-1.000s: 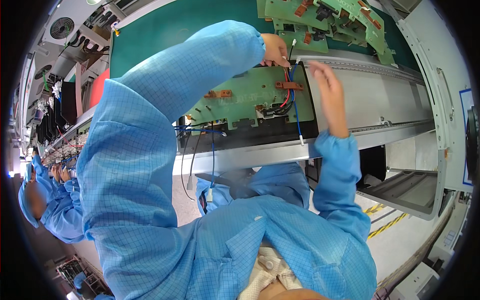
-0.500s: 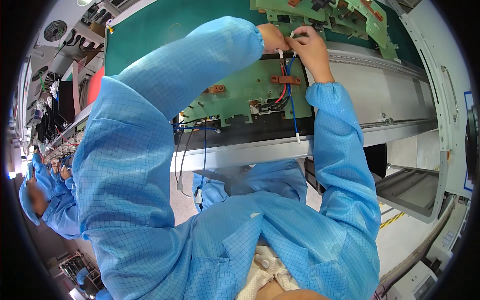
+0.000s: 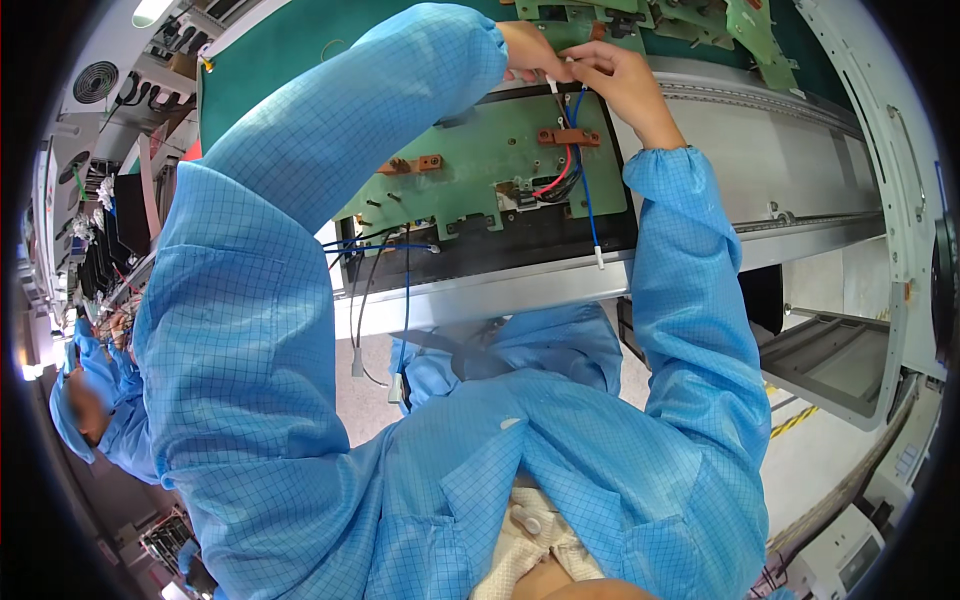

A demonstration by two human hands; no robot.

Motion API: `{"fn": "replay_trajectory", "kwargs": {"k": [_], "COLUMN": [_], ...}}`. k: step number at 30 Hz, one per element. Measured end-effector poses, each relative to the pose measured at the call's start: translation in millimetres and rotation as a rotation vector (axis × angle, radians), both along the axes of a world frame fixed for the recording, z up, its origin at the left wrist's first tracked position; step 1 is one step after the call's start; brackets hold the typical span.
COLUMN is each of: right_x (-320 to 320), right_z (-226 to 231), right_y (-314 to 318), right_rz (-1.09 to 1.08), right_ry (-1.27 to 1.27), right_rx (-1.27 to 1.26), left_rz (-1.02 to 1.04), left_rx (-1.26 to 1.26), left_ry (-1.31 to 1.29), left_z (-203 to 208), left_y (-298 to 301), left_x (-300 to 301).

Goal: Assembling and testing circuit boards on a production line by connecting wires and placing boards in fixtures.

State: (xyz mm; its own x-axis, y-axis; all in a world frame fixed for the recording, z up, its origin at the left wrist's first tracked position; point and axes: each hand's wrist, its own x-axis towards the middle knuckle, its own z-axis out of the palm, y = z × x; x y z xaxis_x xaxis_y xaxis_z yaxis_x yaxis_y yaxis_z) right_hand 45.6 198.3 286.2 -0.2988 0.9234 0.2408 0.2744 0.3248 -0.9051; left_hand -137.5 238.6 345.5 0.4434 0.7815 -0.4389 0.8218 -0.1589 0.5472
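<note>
My left hand [image 3: 533, 50] and my right hand [image 3: 622, 82] meet at the far edge of a green circuit board [image 3: 470, 165]. Both are closed, fingertips pinched close together. A wire end with a white sleeve [image 3: 553, 87] comes down from my left fingertips. A blue wire [image 3: 590, 205] runs from beneath my right fingertips past a brown block [image 3: 568, 138] to a white connector [image 3: 600, 258] over the near edge. Red and black wires [image 3: 557, 187] curve below the block. The exact contact between the fingertips is too small to make out.
The board lies on a black base [image 3: 510, 243] behind a metal rail [image 3: 480, 288]. Loose cables with grey connectors [image 3: 396, 388] hang over the rail at left. More green boards [image 3: 755, 45] lie on the green mat [image 3: 270, 90] at the back. Another person [image 3: 110, 400] sits far left.
The view has shifted slightly, with the board and hands a little higher in it. My hands remain pinched together at the wires; my left fingers show more from beside the board.
</note>
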Motion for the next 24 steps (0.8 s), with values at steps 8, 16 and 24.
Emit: {"fn": "replay_trajectory", "kwargs": {"k": [8, 16, 24], "right_x": [8.7, 21.1, 59.0], "right_z": [5.2, 4.0, 22.5], "right_y": [5.1, 9.5, -120.2], "right_rz": [0.024, 0.154, -0.135], "right_ry": [-0.075, -0.008, -0.079], "right_rx": [0.013, 0.071, -0.233], "left_rz": [-0.226, -0.288, -0.393], "left_rx": [0.056, 0.392, 0.716], "left_ry": [0.151, 0.207, 0.05], "left_z": [1.1, 75.1, 156.1], "left_y": [4.7, -34.4, -139.2], "left_x": [0.7, -3.3, -105.2]}}
